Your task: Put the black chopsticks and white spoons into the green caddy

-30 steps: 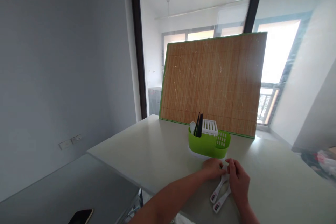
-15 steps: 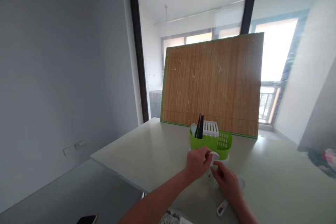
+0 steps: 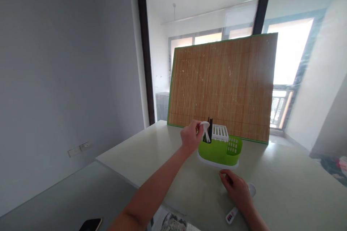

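Note:
My left hand [image 3: 191,134] pinches a white spoon [image 3: 207,131] by its bowl end, with the handle pointing down over the left compartment of the green caddy [image 3: 217,152]. Black chopsticks [image 3: 210,124] stand in that compartment, just behind the spoon. A white slatted rack [image 3: 220,132] tops the caddy's middle. In front of the caddy, my right hand [image 3: 235,184] is near the tabletop, fingers curled and pressed together with nothing visible in them. Another white spoon [image 3: 231,215] lies under my right hand and wrist, its bowl showing on the right.
A large bamboo board with green edging [image 3: 222,86] leans upright behind the caddy on the white table [image 3: 151,158]. A phone [image 3: 91,224] lies at the lower left. Patterned fabric [image 3: 173,222] shows at the bottom edge.
My left hand has lifted the spoon up and away from my right hand, to above the caddy's left compartment. My right hand has let go and stays low. The view has shifted slightly.

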Available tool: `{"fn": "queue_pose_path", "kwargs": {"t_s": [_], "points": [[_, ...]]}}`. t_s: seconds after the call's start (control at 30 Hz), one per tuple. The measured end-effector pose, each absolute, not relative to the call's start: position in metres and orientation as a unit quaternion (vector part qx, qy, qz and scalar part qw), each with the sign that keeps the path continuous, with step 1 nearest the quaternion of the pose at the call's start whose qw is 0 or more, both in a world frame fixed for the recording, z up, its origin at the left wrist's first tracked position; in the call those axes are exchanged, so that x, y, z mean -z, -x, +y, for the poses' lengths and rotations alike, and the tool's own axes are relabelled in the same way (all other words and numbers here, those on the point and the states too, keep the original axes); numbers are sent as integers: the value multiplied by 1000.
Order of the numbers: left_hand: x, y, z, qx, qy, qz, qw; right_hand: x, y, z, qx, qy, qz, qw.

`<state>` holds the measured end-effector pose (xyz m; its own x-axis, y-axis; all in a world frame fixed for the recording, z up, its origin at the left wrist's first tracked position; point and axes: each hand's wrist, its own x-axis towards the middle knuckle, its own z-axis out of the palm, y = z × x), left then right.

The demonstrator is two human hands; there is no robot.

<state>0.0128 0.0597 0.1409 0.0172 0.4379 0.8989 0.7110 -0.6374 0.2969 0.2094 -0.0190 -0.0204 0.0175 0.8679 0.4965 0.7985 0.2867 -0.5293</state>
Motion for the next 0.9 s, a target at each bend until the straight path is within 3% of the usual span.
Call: {"fn": "queue_pose_path", "kwargs": {"t_s": [0.17, 0.4, 0.77, 0.9], "points": [[-156, -17, 98, 498, 711, -479, 130, 19, -210, -19, -45, 592, -700, 397], [-124, -30, 127, 344, 740, -575, 59, 20, -211, -19, -49, 603, -697, 386], [-108, -33, 134, 306, 743, -595, 6, 20, -210, -19, -35, 598, -693, 402], [-104, -31, 113, 376, 722, -581, -9, 18, -211, -19, -25, 603, -682, 413]]}}
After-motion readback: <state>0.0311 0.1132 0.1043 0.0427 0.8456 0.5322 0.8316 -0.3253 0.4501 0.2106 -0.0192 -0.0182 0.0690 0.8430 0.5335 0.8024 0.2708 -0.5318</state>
